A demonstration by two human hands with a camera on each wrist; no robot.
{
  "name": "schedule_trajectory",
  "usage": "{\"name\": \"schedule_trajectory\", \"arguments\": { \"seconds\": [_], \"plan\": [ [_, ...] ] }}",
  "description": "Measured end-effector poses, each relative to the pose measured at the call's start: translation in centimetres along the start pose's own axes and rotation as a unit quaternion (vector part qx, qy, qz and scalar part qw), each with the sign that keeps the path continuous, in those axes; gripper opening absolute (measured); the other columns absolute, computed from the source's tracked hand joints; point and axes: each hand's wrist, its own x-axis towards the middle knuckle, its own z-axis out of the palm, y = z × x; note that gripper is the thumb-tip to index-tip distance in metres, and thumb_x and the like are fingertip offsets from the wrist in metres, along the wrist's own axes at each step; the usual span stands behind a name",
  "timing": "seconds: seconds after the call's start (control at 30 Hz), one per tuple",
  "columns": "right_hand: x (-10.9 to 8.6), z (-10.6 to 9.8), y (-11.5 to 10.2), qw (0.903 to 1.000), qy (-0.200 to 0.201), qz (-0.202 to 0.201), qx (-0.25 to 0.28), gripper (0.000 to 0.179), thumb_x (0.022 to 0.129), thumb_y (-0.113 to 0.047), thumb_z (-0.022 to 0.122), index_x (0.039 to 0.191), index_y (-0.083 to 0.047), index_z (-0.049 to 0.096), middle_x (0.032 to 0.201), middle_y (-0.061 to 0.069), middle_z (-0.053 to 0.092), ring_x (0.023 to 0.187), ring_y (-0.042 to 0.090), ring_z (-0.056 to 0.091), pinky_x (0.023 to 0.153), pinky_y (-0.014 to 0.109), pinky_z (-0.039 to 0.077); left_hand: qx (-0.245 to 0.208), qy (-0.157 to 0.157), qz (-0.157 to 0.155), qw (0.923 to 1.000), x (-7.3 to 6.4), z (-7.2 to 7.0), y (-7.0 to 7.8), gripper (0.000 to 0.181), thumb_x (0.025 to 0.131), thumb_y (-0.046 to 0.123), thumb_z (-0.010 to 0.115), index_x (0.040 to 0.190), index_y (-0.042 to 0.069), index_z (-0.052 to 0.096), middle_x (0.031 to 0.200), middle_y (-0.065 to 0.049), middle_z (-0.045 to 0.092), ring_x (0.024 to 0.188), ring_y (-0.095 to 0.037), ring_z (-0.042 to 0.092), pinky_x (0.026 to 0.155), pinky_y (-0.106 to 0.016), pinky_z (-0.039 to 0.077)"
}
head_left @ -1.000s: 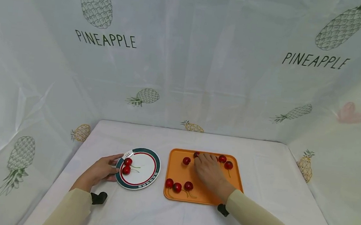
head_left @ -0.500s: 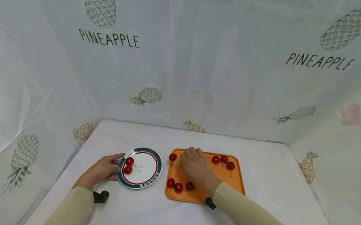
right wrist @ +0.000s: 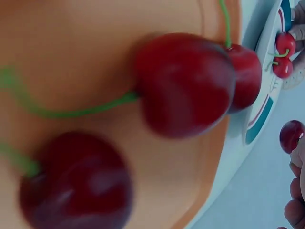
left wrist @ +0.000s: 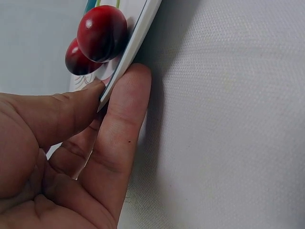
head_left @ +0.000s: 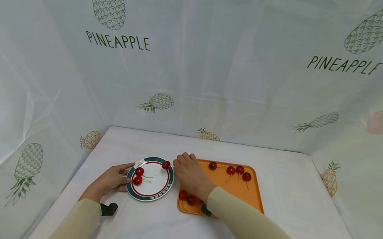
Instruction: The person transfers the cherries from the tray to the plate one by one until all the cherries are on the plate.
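Observation:
My left hand (head_left: pixel 111 180) pinches the left rim of a white plate (head_left: pixel 154 183) with a green and red border; the left wrist view shows thumb above and a finger below the rim. Two red cherries (left wrist: pixel 102 34) with green stems lie on the plate near that hand. My right hand (head_left: pixel 191 176) pinches the stem of another cherry (head_left: pixel 166 165), which hangs over the plate's right edge. In the right wrist view this held cherry (right wrist: pixel 291 136) shows beside the fingertips at the right edge. The right hand's thumb is mostly hidden in the head view.
An orange tray (head_left: pixel 236 189) stands right of the plate. Several cherries (head_left: pixel 230 170) lie along its back, and others (head_left: pixel 191 200) at its front left, partly behind the right wrist. A white cloth (head_left: pixel 153 223) covers the table; pineapple-print curtains surround it.
My right hand has picked a cherry from the back of the tray and carried it left to the plate. The left hand keeps its hold on the rim.

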Motion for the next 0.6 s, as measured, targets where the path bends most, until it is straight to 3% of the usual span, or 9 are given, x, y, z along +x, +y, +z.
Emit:
{"name": "schedule_trajectory", "arguments": {
  "seconds": [0.37, 0.6],
  "plan": [
    [3.9, 0.7, -3.0, 0.9996, -0.027, -0.008, -0.008, 0.026, 0.108, -0.035, 0.058, 0.121, -0.015, 0.067, 0.104, -0.002, 0.059, 0.1, 0.02, 0.048, 0.088, 0.03, 0.045, -0.006, 0.001, -0.008, 0.9999, 0.2, 0.1, 0.1, 0.074, 0.097, -0.004, 0.066, 0.163, 0.018, 0.042, 0.155, -0.03, 0.04, 0.082, -0.023, 0.067, 0.074, -0.034, 0.065],
    [5.7, 1.5, -4.6, 0.9999, -0.011, -0.004, -0.007, 0.025, 0.11, -0.031, 0.053, 0.117, -0.014, 0.069, 0.099, -0.002, 0.06, 0.095, 0.018, 0.047, 0.083, 0.029, 0.044, -0.01, -0.008, 0.014, 0.9998, 0.3, 0.1, -0.1, 0.074, 0.097, -0.007, 0.065, 0.163, 0.015, 0.041, 0.152, -0.03, 0.044, 0.085, -0.021, 0.069, 0.073, -0.035, 0.066]
  ]
}}
